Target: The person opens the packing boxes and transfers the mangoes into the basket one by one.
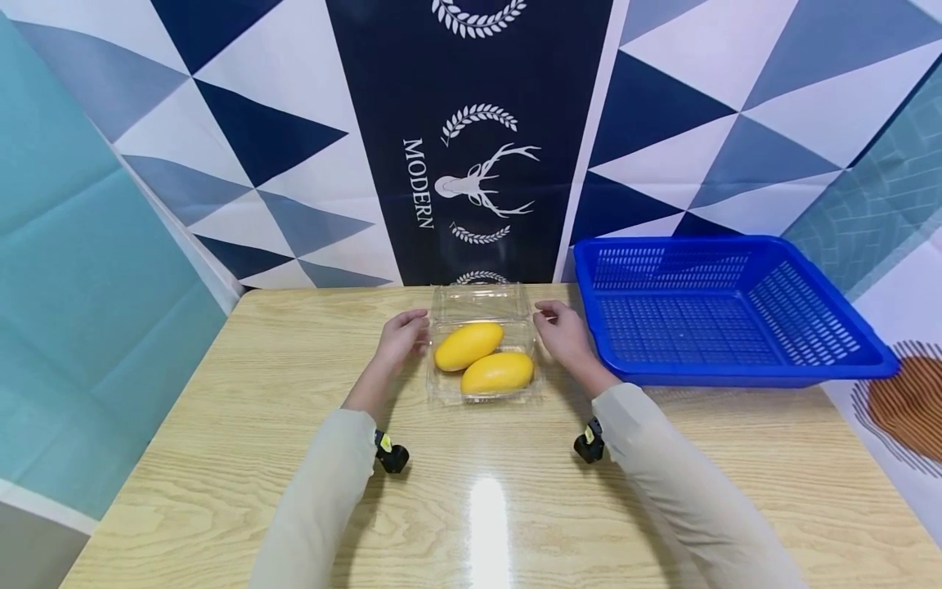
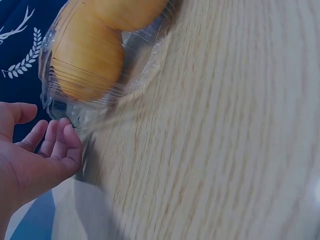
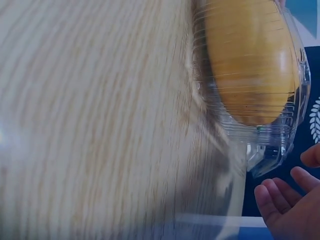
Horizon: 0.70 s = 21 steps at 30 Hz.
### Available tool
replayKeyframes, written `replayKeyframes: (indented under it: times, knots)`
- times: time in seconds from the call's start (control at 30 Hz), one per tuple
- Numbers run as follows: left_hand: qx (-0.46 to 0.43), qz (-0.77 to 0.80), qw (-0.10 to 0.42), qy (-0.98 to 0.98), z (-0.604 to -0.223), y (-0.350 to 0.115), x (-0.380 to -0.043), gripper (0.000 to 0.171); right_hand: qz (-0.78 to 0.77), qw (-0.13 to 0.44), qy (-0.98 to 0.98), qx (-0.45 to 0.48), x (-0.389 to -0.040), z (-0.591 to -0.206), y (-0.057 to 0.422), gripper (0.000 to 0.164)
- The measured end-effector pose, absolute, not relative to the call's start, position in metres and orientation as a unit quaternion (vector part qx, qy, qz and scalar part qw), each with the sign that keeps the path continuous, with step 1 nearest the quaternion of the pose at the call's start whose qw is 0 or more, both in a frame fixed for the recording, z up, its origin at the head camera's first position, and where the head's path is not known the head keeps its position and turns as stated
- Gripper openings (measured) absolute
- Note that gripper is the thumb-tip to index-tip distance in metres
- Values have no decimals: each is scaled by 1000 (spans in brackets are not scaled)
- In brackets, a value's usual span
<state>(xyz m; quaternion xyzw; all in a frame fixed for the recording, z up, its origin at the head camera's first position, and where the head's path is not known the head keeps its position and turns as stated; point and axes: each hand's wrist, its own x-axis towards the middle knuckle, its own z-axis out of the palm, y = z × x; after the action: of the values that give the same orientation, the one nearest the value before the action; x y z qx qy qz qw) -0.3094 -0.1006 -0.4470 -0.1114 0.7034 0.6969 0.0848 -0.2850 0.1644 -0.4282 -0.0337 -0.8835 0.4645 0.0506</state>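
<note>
A clear plastic clamshell box (image 1: pixel 482 303) stands on the wooden table with its lid raised at the back. Two yellow mangoes lie inside, the rear mango (image 1: pixel 468 346) tilted beside the front mango (image 1: pixel 498 373). At the box's left side is my left hand (image 1: pixel 401 335), fingers loosely bent and holding nothing; in the left wrist view its fingertips (image 2: pixel 65 127) are close to the plastic rim, and contact is unclear. My right hand (image 1: pixel 562 331) is by the right side, relaxed, with a small gap to the plastic (image 3: pixel 270 162) in the right wrist view.
A blue plastic basket (image 1: pixel 736 372) with slotted walls sits at the back right, close to my right forearm. Behind the table (image 1: pixel 294 458) hangs a patterned cloth (image 1: pixel 486 82) along its back edge.
</note>
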Motion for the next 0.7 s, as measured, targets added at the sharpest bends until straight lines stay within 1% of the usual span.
replayKeyframes:
  times: [0.2, 0.4, 0.7]
  knots:
    - [-109, 700, 90, 700, -442, -104, -302, 39, 453, 42, -890, -27, -278, -423, 166, 35]
    - [-106, 696, 98, 703, -441, -106, -294, 40, 443, 45, -895, -9, -271, -418, 166, 36]
    - [-112, 703, 101, 695, -442, -107, -288, 37, 454, 43, -890, 8, -265, -413, 166, 39]
